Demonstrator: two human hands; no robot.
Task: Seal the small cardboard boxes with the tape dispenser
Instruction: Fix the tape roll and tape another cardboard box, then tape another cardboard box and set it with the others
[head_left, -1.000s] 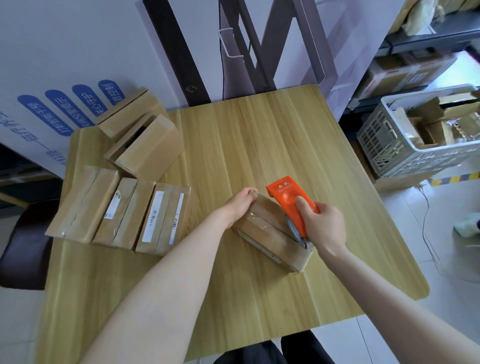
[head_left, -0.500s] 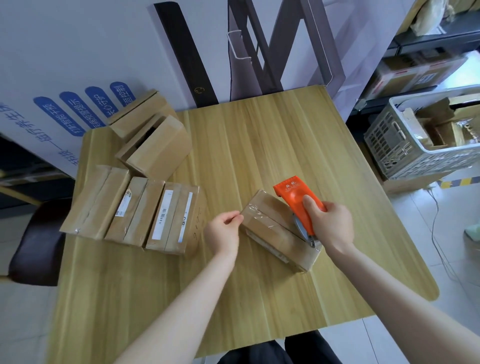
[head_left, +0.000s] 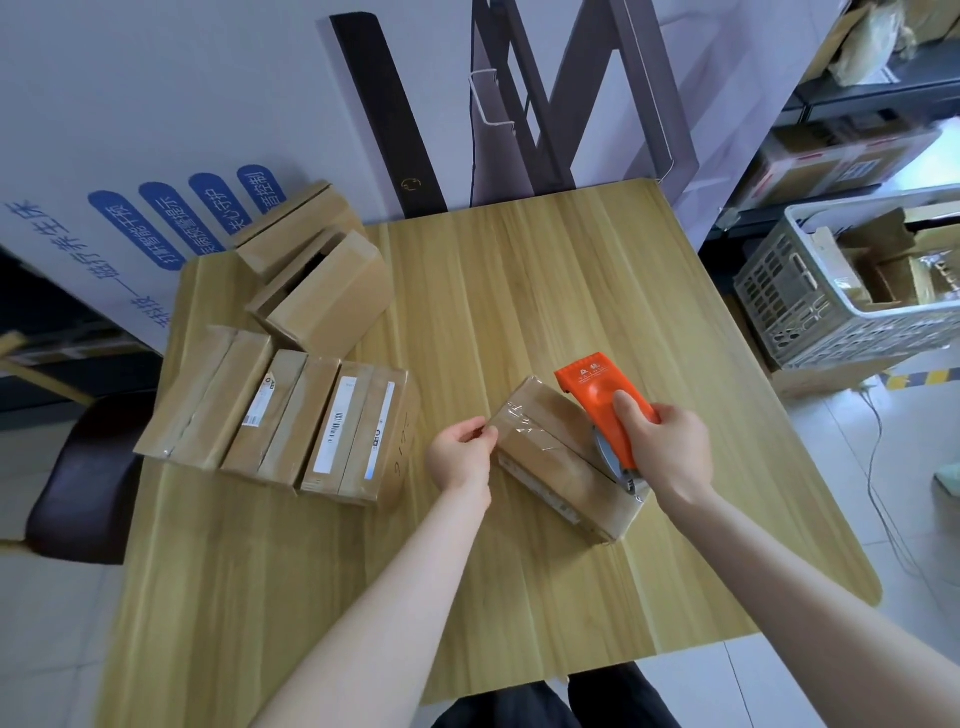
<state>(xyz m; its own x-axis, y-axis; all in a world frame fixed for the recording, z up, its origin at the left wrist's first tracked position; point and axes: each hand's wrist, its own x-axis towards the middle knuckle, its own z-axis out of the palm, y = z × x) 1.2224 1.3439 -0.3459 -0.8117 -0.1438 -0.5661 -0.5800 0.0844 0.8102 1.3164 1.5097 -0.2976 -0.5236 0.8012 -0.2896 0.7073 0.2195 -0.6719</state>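
On the wooden bench, head view: one small cardboard box lies slantwise at centre, right of the middle. Right hand grips the orange tape dispenser, fingers curled round its body; the dispenser rests on the box's top, metal blade end toward the box's near end. Left hand pinches the clear tape between thumb and fingers at the box's far-left corner. Three boxes lie side by side at bench left, touching. Two boxes sit behind them, far-left corner. White basket stands off the bench, right.
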